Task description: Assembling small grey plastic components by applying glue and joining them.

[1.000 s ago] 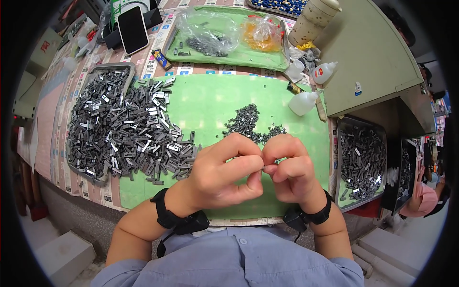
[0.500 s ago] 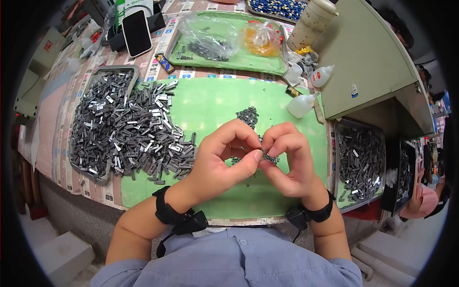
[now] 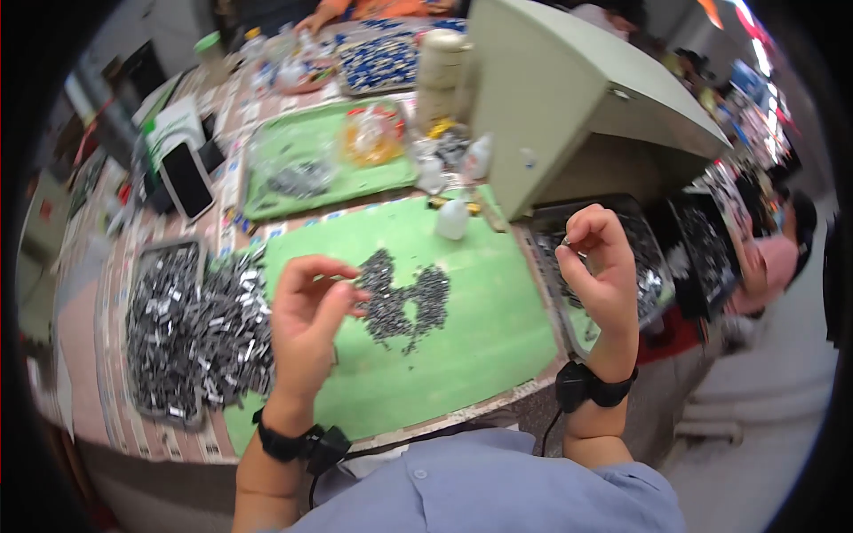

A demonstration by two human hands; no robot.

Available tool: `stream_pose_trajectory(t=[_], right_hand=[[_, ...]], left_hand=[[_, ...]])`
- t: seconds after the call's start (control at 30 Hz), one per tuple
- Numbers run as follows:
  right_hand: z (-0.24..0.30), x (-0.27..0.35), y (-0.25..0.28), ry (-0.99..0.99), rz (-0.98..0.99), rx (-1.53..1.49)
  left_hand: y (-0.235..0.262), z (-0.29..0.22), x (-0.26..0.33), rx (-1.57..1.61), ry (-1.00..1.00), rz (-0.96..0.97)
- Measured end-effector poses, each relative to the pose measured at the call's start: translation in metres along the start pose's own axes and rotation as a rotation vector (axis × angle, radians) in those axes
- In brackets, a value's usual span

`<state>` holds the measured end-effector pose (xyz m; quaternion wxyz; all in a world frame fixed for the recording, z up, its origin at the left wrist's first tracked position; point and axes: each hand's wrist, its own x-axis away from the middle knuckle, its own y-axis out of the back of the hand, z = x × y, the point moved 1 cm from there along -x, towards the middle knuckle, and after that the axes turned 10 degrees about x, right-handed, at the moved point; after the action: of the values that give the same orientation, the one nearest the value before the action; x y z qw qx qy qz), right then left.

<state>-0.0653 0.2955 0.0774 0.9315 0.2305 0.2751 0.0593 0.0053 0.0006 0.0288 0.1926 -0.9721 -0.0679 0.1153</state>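
My left hand [image 3: 306,324] hovers over the green mat [image 3: 480,329], beside the right edge of a heap of small grey, shiny-faced elongated pieces [image 3: 233,324]. Its fingers are loosely bent, with thumb and forefinger apart, and I see nothing held. Just right of it lies a scattered pile of tiny dark parts [image 3: 431,298]. Raised at the right, my right hand [image 3: 606,266] pinches a tiny piece [image 3: 565,242] between thumb and forefinger, too small to name. Below and behind that hand is a metal tray [image 3: 656,313] of similar grey pieces.
A green-lined tray [image 3: 267,211] with plastic bags stands at the back, near a phone [image 3: 187,180]. White squeeze bottles [image 3: 452,220] and a tall tumbler [image 3: 439,84] stand by a beige metal cabinet [image 3: 542,98] at the right. A co-worker's hand [image 3: 311,22] shows at the far edge.
My hands, together over the mat before, are now apart: the right has moved to the side tray with a tiny piece, the left toward the grey heap. The whole view has turned right.
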Motion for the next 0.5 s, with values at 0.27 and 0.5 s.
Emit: stream_pose_trajectory(t=[0.27,0.5], right_hand=[[-0.05,0.078,0.079,-0.266,-0.32,-0.144],[-0.013,0.136,0.073,-0.471,0.44,-0.132]], left_hand=[[0.037,-0.014,0.045,-0.102,-0.031,0.034],[0.095,-0.013,0.183,-0.217,0.743,0.341]])
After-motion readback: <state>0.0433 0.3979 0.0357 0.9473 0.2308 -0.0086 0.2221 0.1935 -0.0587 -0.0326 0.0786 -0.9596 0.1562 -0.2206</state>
